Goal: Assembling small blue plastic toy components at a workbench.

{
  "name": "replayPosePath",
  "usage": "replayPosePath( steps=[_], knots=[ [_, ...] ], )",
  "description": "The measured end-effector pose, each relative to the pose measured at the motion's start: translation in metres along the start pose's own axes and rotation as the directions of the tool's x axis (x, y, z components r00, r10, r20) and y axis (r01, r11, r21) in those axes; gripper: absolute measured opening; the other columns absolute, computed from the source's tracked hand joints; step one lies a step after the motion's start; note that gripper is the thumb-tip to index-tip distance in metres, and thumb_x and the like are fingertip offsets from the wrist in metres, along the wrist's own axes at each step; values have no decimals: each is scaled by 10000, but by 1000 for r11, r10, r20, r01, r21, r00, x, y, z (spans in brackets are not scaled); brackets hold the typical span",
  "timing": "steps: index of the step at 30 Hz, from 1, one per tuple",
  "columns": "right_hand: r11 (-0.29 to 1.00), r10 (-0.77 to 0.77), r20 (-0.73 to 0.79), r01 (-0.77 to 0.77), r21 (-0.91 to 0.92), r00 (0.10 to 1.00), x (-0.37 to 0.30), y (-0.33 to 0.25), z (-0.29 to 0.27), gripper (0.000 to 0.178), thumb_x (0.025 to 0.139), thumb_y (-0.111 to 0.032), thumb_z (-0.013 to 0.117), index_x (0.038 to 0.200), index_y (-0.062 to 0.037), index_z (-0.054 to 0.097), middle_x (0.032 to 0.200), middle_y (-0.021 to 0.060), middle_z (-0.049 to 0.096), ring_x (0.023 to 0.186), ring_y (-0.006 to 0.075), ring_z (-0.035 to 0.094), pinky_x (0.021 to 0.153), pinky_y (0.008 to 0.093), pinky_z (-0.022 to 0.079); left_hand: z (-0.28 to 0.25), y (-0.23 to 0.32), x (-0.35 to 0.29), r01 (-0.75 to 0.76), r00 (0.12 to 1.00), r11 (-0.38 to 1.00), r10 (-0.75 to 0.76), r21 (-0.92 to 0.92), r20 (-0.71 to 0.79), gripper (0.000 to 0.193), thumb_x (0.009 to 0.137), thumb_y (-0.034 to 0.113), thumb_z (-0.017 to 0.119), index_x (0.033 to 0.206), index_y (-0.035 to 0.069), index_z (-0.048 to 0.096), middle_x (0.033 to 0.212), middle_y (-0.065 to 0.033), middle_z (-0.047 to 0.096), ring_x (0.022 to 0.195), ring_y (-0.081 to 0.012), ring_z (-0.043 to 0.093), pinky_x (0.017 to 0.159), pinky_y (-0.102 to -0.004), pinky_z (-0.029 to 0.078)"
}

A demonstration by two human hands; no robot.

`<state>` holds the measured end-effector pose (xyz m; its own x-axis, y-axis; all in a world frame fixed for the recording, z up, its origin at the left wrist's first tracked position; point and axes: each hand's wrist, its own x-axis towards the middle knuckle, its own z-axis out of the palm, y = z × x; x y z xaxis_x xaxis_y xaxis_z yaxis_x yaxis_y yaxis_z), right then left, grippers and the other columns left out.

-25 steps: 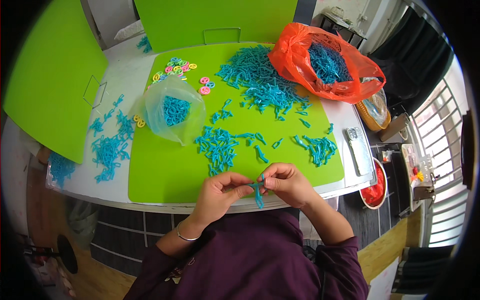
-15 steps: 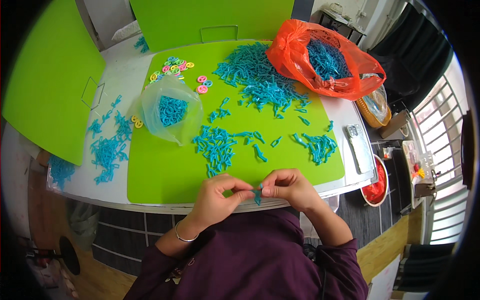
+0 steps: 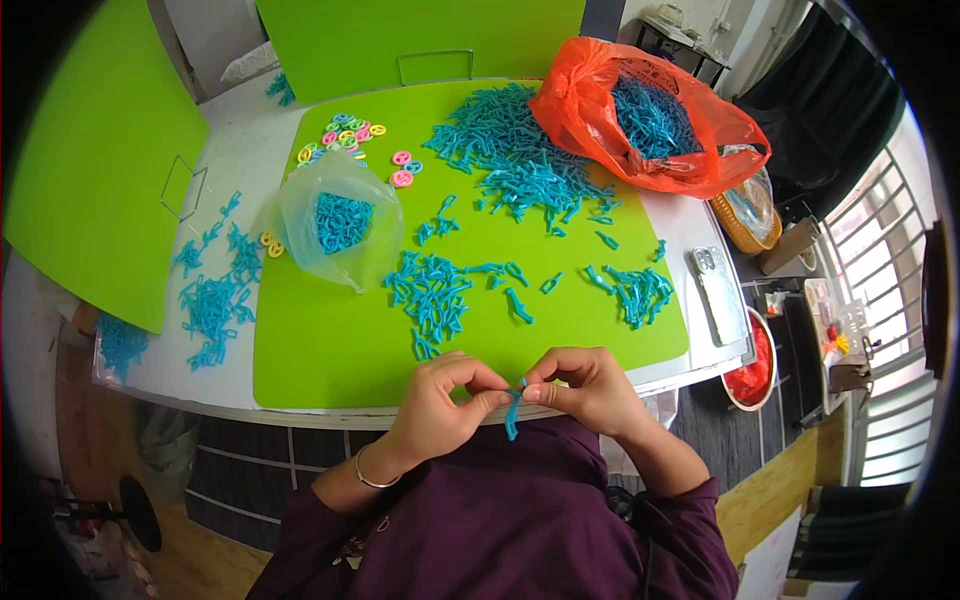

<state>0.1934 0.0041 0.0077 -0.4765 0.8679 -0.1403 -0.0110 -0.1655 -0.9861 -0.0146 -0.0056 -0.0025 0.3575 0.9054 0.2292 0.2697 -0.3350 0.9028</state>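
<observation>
Close to the table's front edge, my left hand (image 3: pixel 442 408) and my right hand (image 3: pixel 592 390) meet fingertip to fingertip. Between them they pinch a small blue plastic piece (image 3: pixel 512 423), whose longer end hangs down below the fingers. A bit of blue also pokes up by my right thumb. Just beyond my left hand lies a pile of blue plastic pieces (image 3: pixel 428 295) on the green mat (image 3: pixel 330 370). A smaller pile of the same pieces (image 3: pixel 642 297) lies beyond my right hand, with several loose ones between the piles.
A clear bag (image 3: pixel 378 235) of blue pieces stands at centre left, near pastel wheel-shaped rings (image 3: pixel 350 135). At the back, a large blue heap (image 3: pixel 500 125) adjoins a red plastic bag (image 3: pixel 735 130). A phone (image 3: pixel 715 290) lies right; more blue pieces (image 3: pixel 212 310) lie left.
The blue piece between my fingers now hangs lower and shows more of its length. My hands have stayed in nearly the same place.
</observation>
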Motion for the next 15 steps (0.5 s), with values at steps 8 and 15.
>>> replayPosePath(
  steps=[8,15],
  knots=[
    [852,-30,-37,45,522,999,8,25,1,79,840,-67,616,903,-19,614,870,34,634,777,110,583,730,256,462,18,-7,5,221,971,768,-229,-601,64,107,840,98,639,863,-1,602,798,17,612,739,-53,554,665,-200,445],
    [748,12,-13,0,664,1000,9,27,0,105,858,-93,599,939,-31,621,906,48,635,775,140,588,732,276,478,11,-6,13,64,998,996,-63,-64,14,184,879,164,582,794,1,569,700,-28,543,643,-102,506,601,-229,404]
  ],
)
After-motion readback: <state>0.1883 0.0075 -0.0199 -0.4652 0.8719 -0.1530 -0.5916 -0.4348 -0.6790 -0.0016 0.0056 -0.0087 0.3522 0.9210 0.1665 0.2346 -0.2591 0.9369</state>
